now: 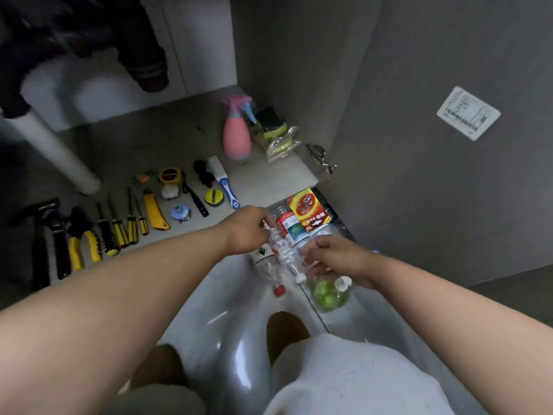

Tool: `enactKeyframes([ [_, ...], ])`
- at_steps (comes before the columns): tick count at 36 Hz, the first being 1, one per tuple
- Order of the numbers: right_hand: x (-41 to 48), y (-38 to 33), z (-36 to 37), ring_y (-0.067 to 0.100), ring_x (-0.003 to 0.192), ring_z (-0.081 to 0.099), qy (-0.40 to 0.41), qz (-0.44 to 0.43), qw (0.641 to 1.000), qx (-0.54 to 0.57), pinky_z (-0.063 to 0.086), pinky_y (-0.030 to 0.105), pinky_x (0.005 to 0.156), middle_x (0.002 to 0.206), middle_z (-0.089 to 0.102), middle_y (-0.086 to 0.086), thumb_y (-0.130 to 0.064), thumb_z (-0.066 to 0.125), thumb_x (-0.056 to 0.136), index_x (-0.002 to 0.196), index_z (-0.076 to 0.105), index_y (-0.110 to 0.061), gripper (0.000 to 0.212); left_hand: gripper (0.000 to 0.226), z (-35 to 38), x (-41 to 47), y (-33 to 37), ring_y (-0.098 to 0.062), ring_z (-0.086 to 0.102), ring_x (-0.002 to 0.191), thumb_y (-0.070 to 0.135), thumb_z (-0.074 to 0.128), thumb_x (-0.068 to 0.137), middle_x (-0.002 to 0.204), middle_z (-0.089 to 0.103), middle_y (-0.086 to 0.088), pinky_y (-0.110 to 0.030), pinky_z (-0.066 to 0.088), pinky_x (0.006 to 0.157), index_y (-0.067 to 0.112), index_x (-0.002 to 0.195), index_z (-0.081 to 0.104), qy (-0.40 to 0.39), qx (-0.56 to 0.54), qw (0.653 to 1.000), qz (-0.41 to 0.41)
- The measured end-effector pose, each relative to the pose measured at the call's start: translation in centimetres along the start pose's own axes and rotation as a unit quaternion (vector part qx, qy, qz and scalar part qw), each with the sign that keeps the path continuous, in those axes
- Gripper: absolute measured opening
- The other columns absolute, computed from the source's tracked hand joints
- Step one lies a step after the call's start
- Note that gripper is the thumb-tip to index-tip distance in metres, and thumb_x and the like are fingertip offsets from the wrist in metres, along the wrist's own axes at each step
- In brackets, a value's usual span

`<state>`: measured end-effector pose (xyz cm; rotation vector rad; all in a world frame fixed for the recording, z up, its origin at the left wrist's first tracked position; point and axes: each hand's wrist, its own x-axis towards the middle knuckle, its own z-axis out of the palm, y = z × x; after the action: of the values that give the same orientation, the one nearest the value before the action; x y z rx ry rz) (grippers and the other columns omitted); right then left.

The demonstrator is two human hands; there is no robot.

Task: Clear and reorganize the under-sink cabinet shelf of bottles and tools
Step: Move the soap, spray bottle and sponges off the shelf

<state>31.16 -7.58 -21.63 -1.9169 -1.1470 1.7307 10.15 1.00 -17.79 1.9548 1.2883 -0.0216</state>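
Note:
Several clear plastic bottles (279, 245) lie side by side on the floor just in front of the cabinet shelf (269, 175). My left hand (247, 229) grips the upper part of a thin clear bottle with a white cap. My right hand (338, 259) closes on a bottle with green contents (327, 296) and a white cap. A red-capped bottle (273, 275) lies between my forearms. Bottles with white and red-yellow labels (308, 214) lie beyond my hands. On the shelf, tools (119, 223) are laid in a row: pliers, screwdrivers, a yellow knife, a tape measure.
A pink spray bottle (237, 139) and packed sponges (276, 136) stand at the shelf's back right. A white drain pipe (57, 151) slants down at the left. The open grey cabinet door (434, 130) with a hinge (321, 158) is on the right. My knees are below.

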Motion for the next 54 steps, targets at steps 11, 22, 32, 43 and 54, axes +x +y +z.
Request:
enactKeyframes([
  [11, 9.8, -11.3, -1.4, 0.028, 0.093, 0.062, 0.158, -0.117, 0.952, -0.233, 0.055, 0.036, 0.078, 0.123, 0.05, 0.011, -0.015, 0.066, 0.09, 0.13, 0.052, -0.017, 0.043, 0.016, -3.9, 6.7, -8.6, -0.017, 0.064, 0.096, 0.018, 0.062, 0.09, 0.106, 0.065, -0.001, -0.025, 0.05, 0.083, 0.028, 0.1, 0.067, 0.099, -0.03, 0.994, -0.017],
  [22, 20.7, -25.5, -2.2, 0.032, 0.133, 0.046, 0.282, -0.26, 0.889, -0.251, 0.038, 0.03, 0.108, 0.149, 0.042, 0.015, -0.03, 0.068, 0.088, 0.154, 0.026, -0.017, 0.08, 0.026, -5.0, 10.3, -12.7, -0.019, 0.065, 0.098, 0.001, 0.057, 0.091, 0.109, 0.068, -0.01, -0.028, 0.051, 0.084, 0.014, 0.111, 0.066, 0.197, -0.227, 0.952, -0.057],
  [32, 23.6, -28.5, -1.0, 0.021, 0.091, 0.072, 0.311, -0.178, 0.91, -0.209, 0.045, 0.012, 0.045, 0.103, 0.072, 0.011, -0.022, 0.062, 0.093, 0.115, 0.069, -0.011, 0.025, 0.037, -5.7, 10.9, -13.1, -0.022, 0.062, 0.1, 0.001, 0.062, 0.092, 0.119, 0.062, -0.017, -0.012, 0.051, 0.069, 0.007, 0.127, 0.055, 0.228, -0.298, 0.924, -0.074],
  [43, 16.9, -29.0, -1.3, 0.011, 0.047, 0.046, 0.151, -0.335, 0.93, -0.015, 0.037, 0.022, 0.047, 0.052, 0.051, -0.006, -0.022, 0.067, 0.088, 0.073, 0.066, -0.017, 0.016, 0.098, -7.2, 11.6, -10.0, -0.018, 0.051, 0.116, 0.031, 0.092, 0.064, 0.133, 0.048, 0.003, -0.032, 0.048, 0.087, 0.03, 0.145, 0.036, 0.32, -0.308, 0.896, -0.013],
  [54, 19.9, -19.8, -1.5, 0.014, 0.075, 0.059, 0.233, -0.088, 0.957, 0.15, 0.049, 0.027, 0.063, 0.101, 0.065, 0.004, -0.057, 0.06, 0.091, 0.121, 0.062, -0.015, 0.052, 0.083, -8.0, 11.7, -12.3, -0.001, 0.054, 0.084, 0.044, 0.088, 0.068, 0.099, 0.051, 0.017, -0.022, 0.043, 0.06, 0.024, 0.135, 0.042, 0.342, -0.393, 0.848, -0.101],
])
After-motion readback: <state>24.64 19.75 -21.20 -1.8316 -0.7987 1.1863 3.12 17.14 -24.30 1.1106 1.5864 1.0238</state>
